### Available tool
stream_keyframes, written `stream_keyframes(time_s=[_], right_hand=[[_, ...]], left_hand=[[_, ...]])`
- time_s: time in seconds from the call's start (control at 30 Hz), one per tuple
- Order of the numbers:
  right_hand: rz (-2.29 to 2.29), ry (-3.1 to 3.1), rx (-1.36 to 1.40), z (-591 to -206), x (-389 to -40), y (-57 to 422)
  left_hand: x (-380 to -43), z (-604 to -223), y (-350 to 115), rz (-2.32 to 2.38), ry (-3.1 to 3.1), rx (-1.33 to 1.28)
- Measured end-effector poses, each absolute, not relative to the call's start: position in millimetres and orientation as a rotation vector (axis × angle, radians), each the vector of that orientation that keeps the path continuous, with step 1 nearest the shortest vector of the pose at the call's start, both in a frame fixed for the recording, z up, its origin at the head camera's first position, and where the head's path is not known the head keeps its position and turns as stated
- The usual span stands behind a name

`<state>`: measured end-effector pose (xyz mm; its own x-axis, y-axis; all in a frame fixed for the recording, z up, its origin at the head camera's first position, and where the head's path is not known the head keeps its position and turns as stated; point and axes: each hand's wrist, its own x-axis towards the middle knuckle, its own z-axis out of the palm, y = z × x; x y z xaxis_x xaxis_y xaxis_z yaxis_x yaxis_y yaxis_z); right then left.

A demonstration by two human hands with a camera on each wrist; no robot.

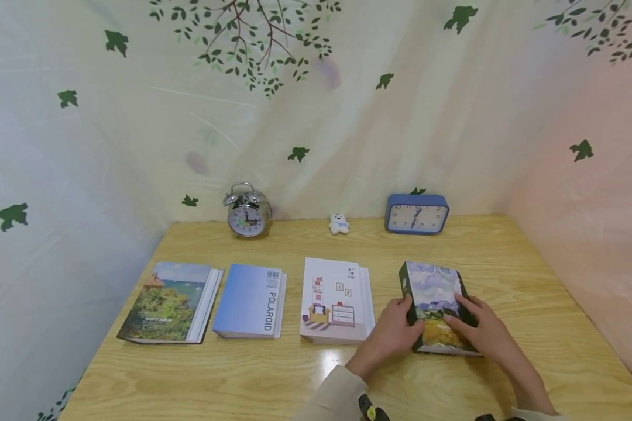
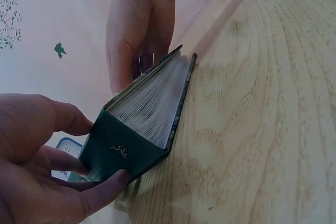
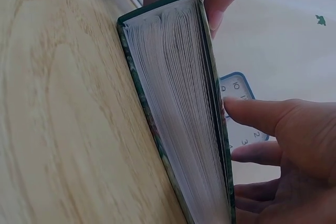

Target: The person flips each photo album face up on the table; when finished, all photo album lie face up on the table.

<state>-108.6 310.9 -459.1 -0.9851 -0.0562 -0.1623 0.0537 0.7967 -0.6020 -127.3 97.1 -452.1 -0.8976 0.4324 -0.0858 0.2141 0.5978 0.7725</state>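
A thick photo album with a painted landscape cover and dark green spine lies on the wooden table, at the right of a row of albums. Along its spine, my left hand touches with fingers and thumb; the left wrist view shows them against the green spine. Extended fingers of my right hand rest on the cover and right side. Seen from the right wrist, the white page block faces the camera between the two covers, with fingertips at the upper cover's edge.
Left of the album lie a white album with a room drawing, a blue POLAROID album and a garden-scene album. Along the back stand a twin-bell alarm clock, a small white bear figure and a blue rectangular clock, before a leaf-print curtain.
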Motion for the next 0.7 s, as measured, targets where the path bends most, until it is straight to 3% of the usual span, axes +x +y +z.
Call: stream_keyframes(time_s=[0.7], right_hand=[[-0.928,2.874,-0.074,-456.4,-108.3,298.6]], left_hand=[[-138.3,-461.6,86.4,1.380,2.452,0.519]])
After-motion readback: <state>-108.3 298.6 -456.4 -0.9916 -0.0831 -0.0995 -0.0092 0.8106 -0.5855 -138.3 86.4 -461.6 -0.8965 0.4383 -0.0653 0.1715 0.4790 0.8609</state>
